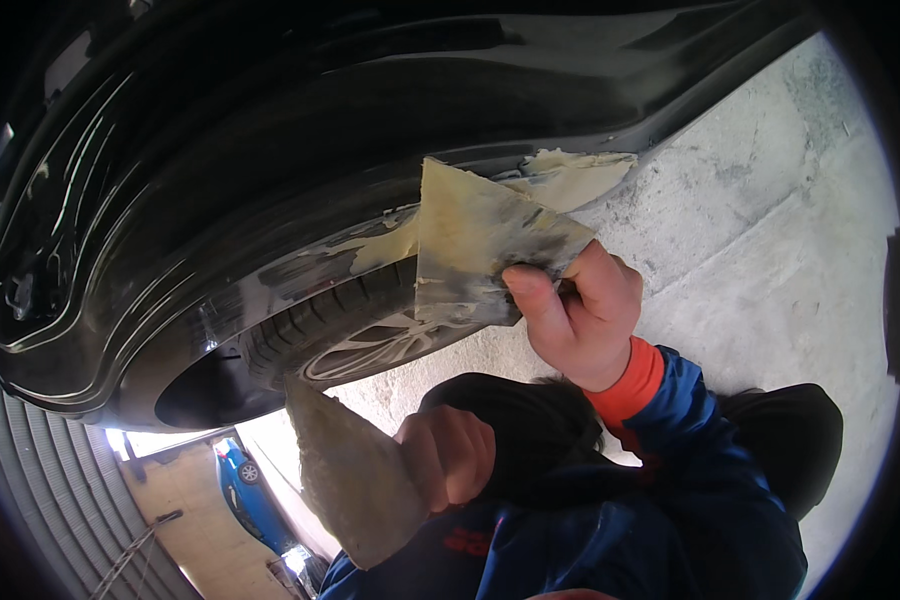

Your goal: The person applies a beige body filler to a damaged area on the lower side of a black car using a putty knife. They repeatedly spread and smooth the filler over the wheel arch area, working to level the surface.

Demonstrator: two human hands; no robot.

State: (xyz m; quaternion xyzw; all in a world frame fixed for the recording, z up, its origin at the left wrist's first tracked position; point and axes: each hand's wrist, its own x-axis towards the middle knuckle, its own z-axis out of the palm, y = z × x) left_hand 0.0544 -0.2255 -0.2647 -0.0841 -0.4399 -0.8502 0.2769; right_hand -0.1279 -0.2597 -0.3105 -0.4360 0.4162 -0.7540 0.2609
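Pinched between the thumb and fingers of my right hand (592,318) is a flat, squarish filler spreader (470,235), smeared with pale yellow filler and grey streaks. It is at the wheel arch of a black car (270,150), overlapping the arch edge in view; whether it touches is hard to tell. Yellowish filler (575,182) lies thick on the panel to its right, and a thinner smear runs along the arch to its left. My left hand (450,458), lower down, is closed on a flat, filler-coated plate (355,480). Its gripped edge is hidden by my fingers.
Under the arch is a tyre with a silver spoked wheel (380,345). Pale concrete floor (740,230) spreads to the right. My dark-clothed knees (785,435) are close below. A blue car (245,490) and a ribbed grey wall or shutter (45,480) show at lower left.
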